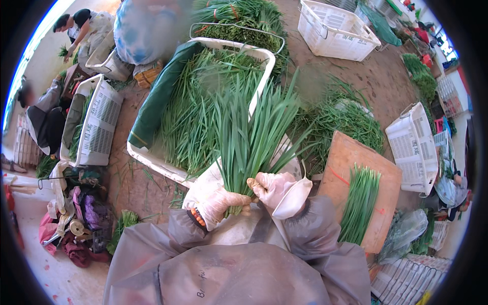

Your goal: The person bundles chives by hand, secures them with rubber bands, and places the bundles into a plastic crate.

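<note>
A bunch of long green garlic chives (244, 137) stands upright before me, its leaves fanning away at the top. My left hand (216, 201), in a thin pale glove with an orange bead bracelet at the wrist, is closed round the lower stems. From the right, my right hand (274, 189), also gloved, has its curled fingers pinched against the stems just above the left hand. Loose chives (198, 112) fill the white plastic crate (161, 169) ahead. On a reddish-brown board (341, 157) at my right lies a neat bundle of chives (361, 203).
Loose greens (345, 119) are heaped on the floor beyond the board. White crates stand at the far right (335, 38), right (414, 150) and left (96, 127). Two people (84, 25) work at the left. Cloths and bags (86, 218) lie at the lower left.
</note>
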Tool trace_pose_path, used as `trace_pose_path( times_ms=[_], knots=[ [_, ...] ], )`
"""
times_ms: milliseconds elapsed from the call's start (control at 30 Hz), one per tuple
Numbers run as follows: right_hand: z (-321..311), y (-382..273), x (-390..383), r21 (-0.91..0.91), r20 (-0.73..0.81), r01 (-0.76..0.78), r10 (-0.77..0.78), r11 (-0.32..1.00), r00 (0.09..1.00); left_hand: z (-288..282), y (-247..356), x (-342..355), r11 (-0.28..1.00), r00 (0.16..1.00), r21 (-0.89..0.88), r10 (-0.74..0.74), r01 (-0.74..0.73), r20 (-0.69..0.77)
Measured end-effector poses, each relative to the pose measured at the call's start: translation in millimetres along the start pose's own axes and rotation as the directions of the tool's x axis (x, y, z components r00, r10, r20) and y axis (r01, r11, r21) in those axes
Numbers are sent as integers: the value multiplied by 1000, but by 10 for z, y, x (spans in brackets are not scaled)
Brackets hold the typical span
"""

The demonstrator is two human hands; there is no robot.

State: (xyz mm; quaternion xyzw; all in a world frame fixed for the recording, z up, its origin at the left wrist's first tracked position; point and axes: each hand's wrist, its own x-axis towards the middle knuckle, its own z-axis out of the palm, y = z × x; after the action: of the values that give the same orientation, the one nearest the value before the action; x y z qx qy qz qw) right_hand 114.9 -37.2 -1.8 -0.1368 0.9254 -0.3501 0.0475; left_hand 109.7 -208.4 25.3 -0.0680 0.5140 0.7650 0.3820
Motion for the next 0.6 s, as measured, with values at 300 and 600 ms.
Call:
trace_pose_path(
  times_ms=[300,600],
  knots=[
    [150,521,9,807,-223,-92,445,583,867,-22,-101,48,984,989,-110,-138,142,48],
    [-23,-208,106,425,13,-305,332,852,943,-88,-206,122,960,996,268,-66,78,-55]
  ],
)
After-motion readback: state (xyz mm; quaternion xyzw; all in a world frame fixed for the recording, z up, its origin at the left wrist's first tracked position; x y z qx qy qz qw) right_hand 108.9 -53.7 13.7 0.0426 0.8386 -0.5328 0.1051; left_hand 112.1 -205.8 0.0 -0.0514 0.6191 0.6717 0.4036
